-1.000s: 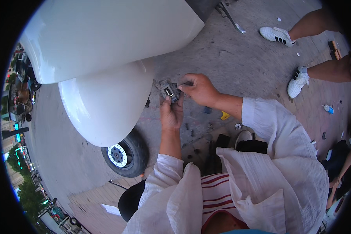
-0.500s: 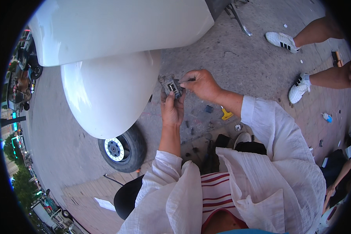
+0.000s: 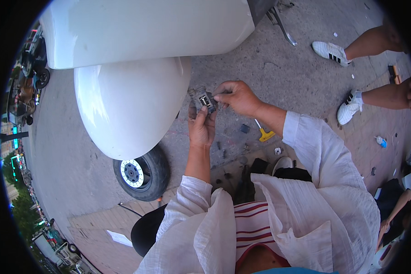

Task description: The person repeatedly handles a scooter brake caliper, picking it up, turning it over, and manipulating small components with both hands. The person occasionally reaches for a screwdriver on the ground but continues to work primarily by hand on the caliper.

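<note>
My left hand grips a small grey metal part from below, held up in front of me. My right hand pinches the same part from the right with its fingertips. Both arms wear loose white sleeves. The part sits just right of the white scooter front fender. What the fingertips touch on the part is too small to tell.
A white scooter body fills the top left, its front wheel below. A yellow-handled tool and small loose parts lie on the concrete. Another person's legs in white sneakers stand at the upper right.
Both hands stay on the metal part. They have shifted slightly up and right in the picture, and the scooter body looks closer.
</note>
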Motion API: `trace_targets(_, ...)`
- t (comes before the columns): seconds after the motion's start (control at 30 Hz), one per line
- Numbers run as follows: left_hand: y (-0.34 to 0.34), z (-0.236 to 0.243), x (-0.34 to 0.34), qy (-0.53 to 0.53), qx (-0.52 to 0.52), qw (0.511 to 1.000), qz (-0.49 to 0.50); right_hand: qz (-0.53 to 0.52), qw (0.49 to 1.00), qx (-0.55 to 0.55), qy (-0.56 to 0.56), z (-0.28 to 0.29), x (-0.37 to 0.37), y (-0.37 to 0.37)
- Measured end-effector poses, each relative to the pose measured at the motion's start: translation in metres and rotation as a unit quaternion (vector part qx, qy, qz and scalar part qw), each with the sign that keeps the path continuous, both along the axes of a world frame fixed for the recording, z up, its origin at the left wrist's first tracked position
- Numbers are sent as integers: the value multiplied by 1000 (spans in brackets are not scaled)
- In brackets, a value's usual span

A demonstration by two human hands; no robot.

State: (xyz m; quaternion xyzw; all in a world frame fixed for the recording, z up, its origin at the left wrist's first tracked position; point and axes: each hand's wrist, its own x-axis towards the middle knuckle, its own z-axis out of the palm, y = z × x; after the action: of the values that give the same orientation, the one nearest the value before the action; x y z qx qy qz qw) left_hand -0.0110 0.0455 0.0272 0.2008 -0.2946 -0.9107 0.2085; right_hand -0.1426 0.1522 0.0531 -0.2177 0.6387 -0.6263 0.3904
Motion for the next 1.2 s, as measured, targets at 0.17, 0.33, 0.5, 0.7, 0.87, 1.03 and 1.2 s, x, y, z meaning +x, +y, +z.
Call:
trace_targets(0.17,4,4,-3,-7,9,1000,0,-7,995,-9,98,-3,-2,2)
trace_targets(0.33,-2,-6,0,14,31,999,1,45,993,55,92,6,-8,-1)
trace_targets(0.5,-6,0,-2,53,111,992,-21,65,997,15,25,-4,-14,0)
trace_targets(0.7,-6,6,-4,-4,51,999,-11,80,996,29,30,4,-17,3)
trace_targets(0.87,-5,4,-5,3,67,998,-2,37,991,62,109,7,2,3)
trace_targets(1.03,-8,-4,-7,6,76,997,-16,7,986,89,144,-1,2,-6)
trace_targets(1.2,-11,-8,-3,2,81,997,-14,-4,984,82,159,1,5,-7)
